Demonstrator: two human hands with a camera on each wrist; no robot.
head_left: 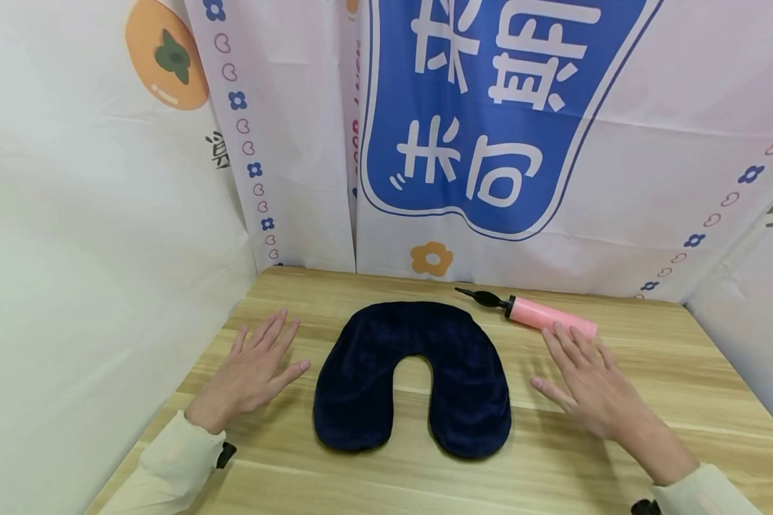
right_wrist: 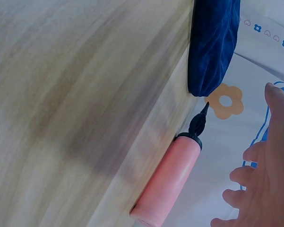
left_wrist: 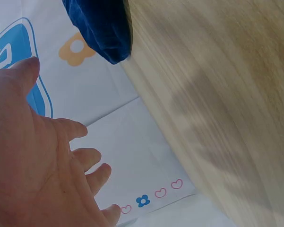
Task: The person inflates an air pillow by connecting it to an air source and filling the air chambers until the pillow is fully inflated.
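Observation:
A dark navy U-shaped neck pillow (head_left: 412, 329) lies flat on the wooden table, its opening facing the near edge. To its left, my left hand (head_left: 251, 372) hovers over the table with fingers spread, holding nothing. My right hand (head_left: 592, 386) is on the other side of the pillow, fingers extended and also holding nothing. Behind the right fingertips lies a pink hand pump (head_left: 550, 317) with a black nozzle pointing left. In the right wrist view the pump (right_wrist: 167, 182) shows apart from the fingers, and the pillow's end (right_wrist: 212, 47) stands beyond it.
The wood-grain table (head_left: 386, 486) runs back to a white printed cloth (head_left: 309, 143) with a blue lettered panel. A plain white cloth wall (head_left: 103, 250) borders the left side, and another hanging cloth (head_left: 747, 336) borders the right.

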